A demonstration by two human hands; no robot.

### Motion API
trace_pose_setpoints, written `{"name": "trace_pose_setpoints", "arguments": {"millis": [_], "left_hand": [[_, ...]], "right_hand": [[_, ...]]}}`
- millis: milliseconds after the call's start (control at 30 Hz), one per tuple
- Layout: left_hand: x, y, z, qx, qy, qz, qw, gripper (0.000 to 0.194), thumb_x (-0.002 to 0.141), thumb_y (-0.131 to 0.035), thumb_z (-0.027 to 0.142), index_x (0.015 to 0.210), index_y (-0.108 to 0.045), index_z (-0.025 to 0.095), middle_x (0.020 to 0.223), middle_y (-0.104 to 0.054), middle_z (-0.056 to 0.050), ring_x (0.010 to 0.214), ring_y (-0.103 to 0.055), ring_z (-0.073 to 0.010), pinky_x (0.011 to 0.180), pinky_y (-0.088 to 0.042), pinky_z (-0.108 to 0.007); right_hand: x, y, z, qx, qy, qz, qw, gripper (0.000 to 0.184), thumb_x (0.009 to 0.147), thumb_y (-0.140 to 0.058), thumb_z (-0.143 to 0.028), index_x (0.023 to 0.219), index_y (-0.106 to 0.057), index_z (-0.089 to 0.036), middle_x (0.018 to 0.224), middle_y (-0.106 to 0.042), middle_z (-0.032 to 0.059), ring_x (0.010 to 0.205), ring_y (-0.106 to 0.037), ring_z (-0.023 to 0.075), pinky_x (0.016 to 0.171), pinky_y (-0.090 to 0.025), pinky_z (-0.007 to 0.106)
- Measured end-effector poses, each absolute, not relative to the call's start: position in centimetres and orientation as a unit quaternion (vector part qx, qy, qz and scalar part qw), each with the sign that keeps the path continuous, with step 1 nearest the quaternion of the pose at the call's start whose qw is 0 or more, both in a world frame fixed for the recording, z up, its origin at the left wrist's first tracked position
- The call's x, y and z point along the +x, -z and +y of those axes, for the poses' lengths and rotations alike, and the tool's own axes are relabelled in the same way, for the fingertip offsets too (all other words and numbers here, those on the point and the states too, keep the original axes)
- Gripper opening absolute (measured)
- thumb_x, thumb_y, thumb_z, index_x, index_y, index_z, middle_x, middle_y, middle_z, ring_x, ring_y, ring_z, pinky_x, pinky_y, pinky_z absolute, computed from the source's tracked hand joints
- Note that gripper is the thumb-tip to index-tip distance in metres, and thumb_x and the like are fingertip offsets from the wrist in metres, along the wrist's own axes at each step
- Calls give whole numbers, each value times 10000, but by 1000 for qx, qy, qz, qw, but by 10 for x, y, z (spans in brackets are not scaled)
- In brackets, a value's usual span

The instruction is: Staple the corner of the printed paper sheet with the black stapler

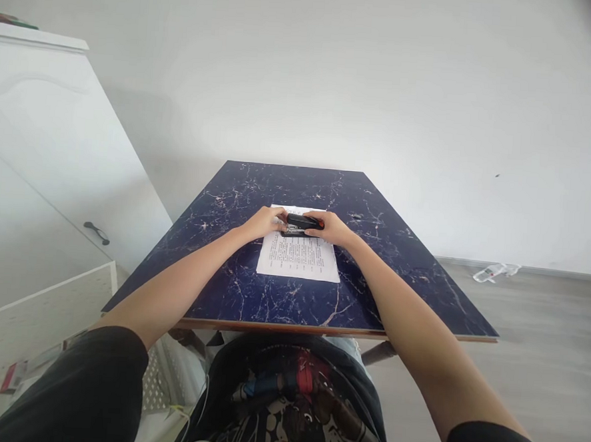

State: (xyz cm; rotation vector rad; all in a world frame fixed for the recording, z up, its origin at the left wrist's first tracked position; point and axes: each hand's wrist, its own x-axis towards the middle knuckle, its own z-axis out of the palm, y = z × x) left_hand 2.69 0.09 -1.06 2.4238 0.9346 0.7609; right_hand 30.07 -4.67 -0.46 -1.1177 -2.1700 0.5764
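A black stapler (301, 221) lies lengthwise from left to right over a printed sheet of paper (297, 264), its metal inner part showing between the upper and lower arms. My right hand (334, 229) is closed around the stapler's right end, thumb below and fingers above. At the other end, my left hand (265, 223) has its thumb and fingers curled against the stapler's tip, over the paper's left edge. Whether more sheets lie under the top one I cannot tell.
The dark blue marbled table (270, 306) stands against a white wall. A small dark object (356, 217) lies on it, right of the paper. A white cabinet (55, 133) is at the left. Clear plastic packaging (495, 272) lies on the floor at the right.
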Motion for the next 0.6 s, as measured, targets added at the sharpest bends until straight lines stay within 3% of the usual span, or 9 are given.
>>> {"name": "trace_pose_setpoints", "arguments": {"millis": [100,233,400,600], "left_hand": [[16,12,6,883,-248,371,145,372,870,-783,358,1199,-715,198,1308,-721,-129,1250,-641,-332,1085,-473,-477],[8,17,11,885,-183,417,103,623,922,-683,494,1448,-598,169,1567,-530,-187,1473,-453,-404,1210,-335,-562],[1,13,10,884,-173,413,133,724,854,-734,481,1480,-571,154,1551,-549,-190,1438,-507,-375,1207,-364,-498],[-5,7,8,865,-189,440,151,649,823,-773,447,1406,-648,188,1469,-610,-161,1355,-572,-364,1148,-424,-485]], "right_hand": [[293,1,-48,-436,-200,-818,319,383,799,-825,-370,1140,-748,-215,1048,-783,69,949,-734,265,887,-564,413],[309,-8,-46,-478,-199,-779,354,322,741,-852,-326,1023,-749,-212,1025,-784,75,951,-739,273,900,-572,434],[374,-21,-47,-582,-180,-680,408,383,728,-845,-341,1064,-732,-196,1073,-783,97,978,-733,289,914,-575,461],[406,-15,-43,-649,-144,-665,340,397,689,-869,-316,1039,-741,-179,1070,-781,107,979,-725,292,934,-562,457]]}}
